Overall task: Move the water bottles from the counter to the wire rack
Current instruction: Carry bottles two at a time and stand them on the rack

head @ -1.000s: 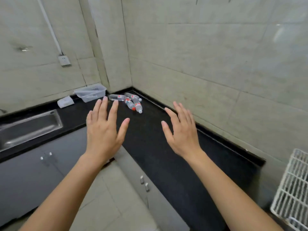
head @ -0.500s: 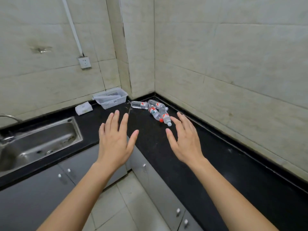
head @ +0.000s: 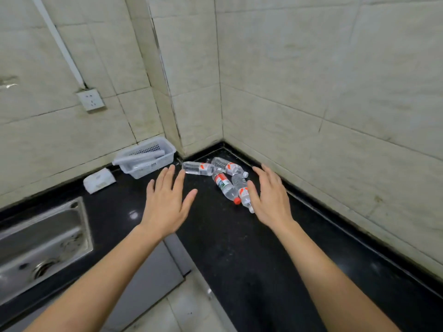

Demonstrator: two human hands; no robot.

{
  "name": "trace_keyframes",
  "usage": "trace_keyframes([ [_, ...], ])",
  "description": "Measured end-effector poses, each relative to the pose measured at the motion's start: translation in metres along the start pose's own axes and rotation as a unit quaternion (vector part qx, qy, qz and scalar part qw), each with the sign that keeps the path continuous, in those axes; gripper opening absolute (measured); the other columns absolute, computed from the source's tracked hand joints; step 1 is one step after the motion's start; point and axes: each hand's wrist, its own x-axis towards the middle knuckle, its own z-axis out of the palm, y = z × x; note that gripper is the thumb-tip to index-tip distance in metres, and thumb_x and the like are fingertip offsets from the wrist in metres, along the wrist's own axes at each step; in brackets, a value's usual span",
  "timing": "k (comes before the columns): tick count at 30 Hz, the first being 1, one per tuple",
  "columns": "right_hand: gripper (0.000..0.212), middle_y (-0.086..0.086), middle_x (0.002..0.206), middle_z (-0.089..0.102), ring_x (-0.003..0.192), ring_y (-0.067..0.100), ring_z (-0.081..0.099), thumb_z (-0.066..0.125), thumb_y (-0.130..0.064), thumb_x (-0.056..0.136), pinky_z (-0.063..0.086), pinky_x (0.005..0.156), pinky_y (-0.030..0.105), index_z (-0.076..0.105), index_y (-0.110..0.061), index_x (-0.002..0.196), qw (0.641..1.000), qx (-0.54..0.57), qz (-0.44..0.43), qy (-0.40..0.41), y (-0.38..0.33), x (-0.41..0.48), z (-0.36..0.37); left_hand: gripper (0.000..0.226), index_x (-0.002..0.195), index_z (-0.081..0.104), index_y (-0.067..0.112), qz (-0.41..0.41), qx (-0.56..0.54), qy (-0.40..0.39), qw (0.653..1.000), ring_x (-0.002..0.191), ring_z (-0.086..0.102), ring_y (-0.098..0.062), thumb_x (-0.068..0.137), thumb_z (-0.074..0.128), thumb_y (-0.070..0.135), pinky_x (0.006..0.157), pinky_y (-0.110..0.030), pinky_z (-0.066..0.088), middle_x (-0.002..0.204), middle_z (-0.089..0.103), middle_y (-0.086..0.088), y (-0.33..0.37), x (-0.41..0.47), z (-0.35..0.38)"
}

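1. Water bottles (head: 221, 178): four clear plastic bottles with red-and-white labels, lying on their sides in a loose cluster just above the centre of the frame, in the inner corner of the counter.
2. Counter (head: 251, 248): black, L-shaped, running from the left edge to the lower right along tiled walls.
3. Left hand (head: 165, 200): centre of the frame, palm down, fingers spread, holding nothing; it hangs over the counter just left of the bottles.
4. Right hand (head: 271, 197): right of centre, fingers loosely spread, empty; its thumb side lies just beside the nearest bottle, contact cannot be told.
5. White basket (head: 146, 158): on the counter against the wall, left of the bottles.
6. Folded white cloth (head: 99, 180): left of the basket.
7. Steel sink (head: 40, 245): lower left.
8. Wall socket (head: 90, 99): upper left.
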Motion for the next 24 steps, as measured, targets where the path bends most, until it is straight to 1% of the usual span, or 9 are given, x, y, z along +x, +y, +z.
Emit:
trace_keyframes([
  [2,0.050,0.008,0.162,0.036,0.150,0.024,0.030,0.048,-0.036,0.105,0.028,0.120,0.040,0.043,-0.017,0.151,1.000,-0.005,0.019,-0.005,0.014,0.017,0.007,0.078,0.151,0.039,0.010,0.010,-0.010,-0.018,1.000,0.150,0.029,-0.035,0.096,0.019,0.061,0.117,-0.057,0.029,0.160,0.034,-0.018,0.002,0.027,0.017],
  [5,0.053,0.007,0.164,0.031,0.152,0.023,0.028,0.047,-0.038,0.104,0.028,0.121,0.040,0.040,-0.018,0.153,0.998,-0.015,0.052,-0.030,0.038,0.037,0.027,0.075,0.151,0.038,0.011,0.055,-0.003,-0.048,0.997,0.149,0.030,-0.035,0.096,0.024,0.060,0.116,-0.057,0.030,0.160,0.034,-0.017,0.003,0.066,0.053],
  [8,0.061,0.007,0.166,0.026,0.153,0.024,0.024,0.049,-0.042,0.103,0.029,0.120,0.041,0.033,-0.017,0.156,0.991,-0.037,0.101,-0.083,0.065,0.049,0.054,0.066,0.147,0.046,0.008,0.105,0.016,-0.090,0.990,0.147,0.034,-0.038,0.096,0.050,0.050,0.112,-0.062,0.034,0.156,0.039,-0.021,-0.001,0.100,0.098],
  [10,0.064,0.007,0.166,0.024,0.153,0.024,0.024,0.049,-0.046,0.102,0.031,0.120,0.043,0.030,-0.018,0.157,0.982,-0.050,0.140,-0.114,0.080,0.054,0.074,0.067,0.146,0.049,0.008,0.136,0.030,-0.120,0.983,0.148,0.032,-0.039,0.091,0.062,0.045,0.112,-0.063,0.033,0.157,0.038,-0.022,-0.003,0.123,0.128],
  [13,0.065,0.007,0.166,0.024,0.153,0.024,0.026,0.048,-0.047,0.102,0.034,0.119,0.042,0.027,-0.019,0.158,0.967,-0.066,0.201,-0.145,0.102,0.065,0.105,0.069,0.147,0.047,0.009,0.177,0.037,-0.168,0.969,0.150,0.029,-0.037,0.090,0.065,0.045,0.114,-0.061,0.030,0.159,0.035,-0.020,-0.006,0.165,0.177],
  [17,0.064,0.007,0.163,0.030,0.148,0.025,0.034,0.046,-0.047,0.103,0.039,0.115,0.041,0.028,-0.018,0.157,0.937,-0.078,0.290,-0.179,0.126,0.087,0.146,0.069,0.133,0.059,0.006,0.236,0.042,-0.235,0.942,0.139,0.046,-0.043,0.076,0.081,0.040,0.102,-0.065,0.044,0.146,0.051,-0.024,-0.017,0.221,0.252],
  [20,0.061,0.007,0.158,0.038,0.140,0.027,0.045,0.046,-0.048,0.103,0.043,0.110,0.041,0.032,-0.018,0.155,0.907,-0.037,0.368,-0.202,0.135,0.102,0.181,0.066,0.126,0.064,0.006,0.278,0.043,-0.274,0.919,0.135,0.050,-0.043,0.071,0.084,0.037,0.099,-0.066,0.047,0.139,0.058,-0.022,-0.024,0.255,0.303],
  [22,0.065,0.008,0.159,0.036,0.140,0.027,0.045,0.049,-0.048,0.101,0.041,0.112,0.039,0.029,-0.018,0.156,0.884,0.005,0.419,-0.205,0.142,0.109,0.205,0.066,0.131,0.062,0.008,0.321,0.029,-0.284,0.903,0.141,0.044,-0.039,0.074,0.081,0.036,0.105,-0.066,0.042,0.144,0.055,-0.019,-0.022,0.273,0.329],
  [24,0.073,0.009,0.162,0.032,0.144,0.027,0.041,0.054,-0.046,0.100,0.036,0.115,0.037,0.022,-0.017,0.159,0.862,0.050,0.463,-0.201,0.146,0.113,0.227,0.072,0.144,0.050,0.010,0.369,0.011,-0.297,0.881,0.151,0.028,-0.033,0.082,0.073,0.039,0.116,-0.065,0.027,0.158,0.039,-0.016,-0.017,0.286,0.351],
])
